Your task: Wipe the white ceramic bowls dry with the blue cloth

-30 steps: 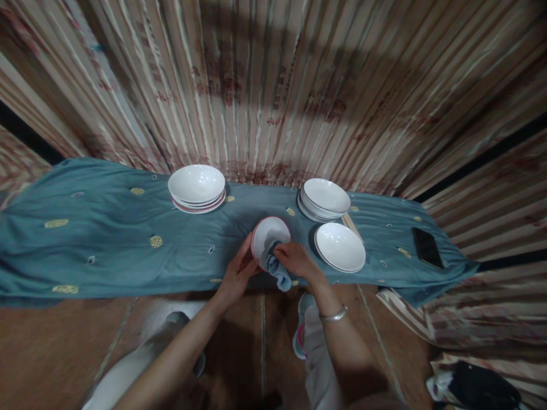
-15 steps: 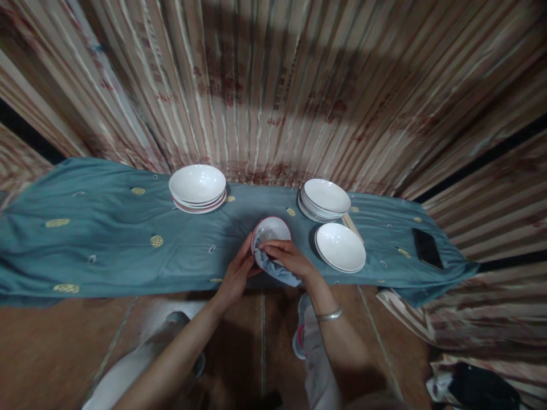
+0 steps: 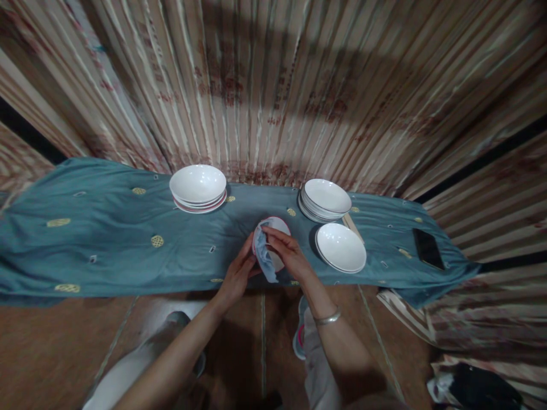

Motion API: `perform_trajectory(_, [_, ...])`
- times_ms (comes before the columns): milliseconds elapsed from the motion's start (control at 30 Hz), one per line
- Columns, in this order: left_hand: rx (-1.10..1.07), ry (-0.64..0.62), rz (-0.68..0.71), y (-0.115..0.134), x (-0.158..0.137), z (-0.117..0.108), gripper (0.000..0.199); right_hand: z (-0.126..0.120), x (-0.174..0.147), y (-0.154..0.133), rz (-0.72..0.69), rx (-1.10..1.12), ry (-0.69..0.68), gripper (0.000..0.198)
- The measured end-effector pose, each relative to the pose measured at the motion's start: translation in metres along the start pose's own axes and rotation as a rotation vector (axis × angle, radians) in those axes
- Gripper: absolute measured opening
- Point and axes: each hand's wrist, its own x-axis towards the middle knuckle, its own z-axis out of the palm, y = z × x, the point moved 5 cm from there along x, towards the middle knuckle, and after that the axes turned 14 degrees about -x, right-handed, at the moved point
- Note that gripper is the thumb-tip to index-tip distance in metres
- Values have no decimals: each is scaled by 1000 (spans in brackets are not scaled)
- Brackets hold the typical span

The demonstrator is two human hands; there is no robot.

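A small white bowl with a red rim [image 3: 282,225] is held over the near edge of the table, its opening towards me. My left hand [image 3: 239,273] grips it from the left side, with some fingers hidden behind it. In my right hand [image 3: 292,254] a light blue cloth [image 3: 265,256] is pinched between the fingers. The cloth lies over the left inner wall of the bowl, and its loose end hangs below the near rim. My right wrist wears a silver bangle [image 3: 328,318].
A stack of white bowls and plates [image 3: 198,185] stands back left on the teal tablecloth [image 3: 115,245]. Right of centre are another stack of dishes [image 3: 327,196] and shallow white dishes [image 3: 341,247], beside a pale wooden strip [image 3: 352,226]. A black phone [image 3: 428,249] lies far right.
My right hand has shifted slightly up and left with the cloth, now along the bowl's left inner side. The cloth's hanging end has swung left. My left hand stays on the bowl.
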Motion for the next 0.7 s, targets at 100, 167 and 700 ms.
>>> perform_trajectory(100, [-5, 18, 2, -2, 0, -2, 65, 2, -1, -2, -44, -130, -22, 41])
perform_trajectory(167, [-6, 34, 3, -2, 1, -3, 67, 4, -3, -3, -61, -201, -56, 38])
perform_trajectory(700, [100, -60, 64, -3, 1, 4, 73, -6, 8, -4, -158, -227, 171, 43])
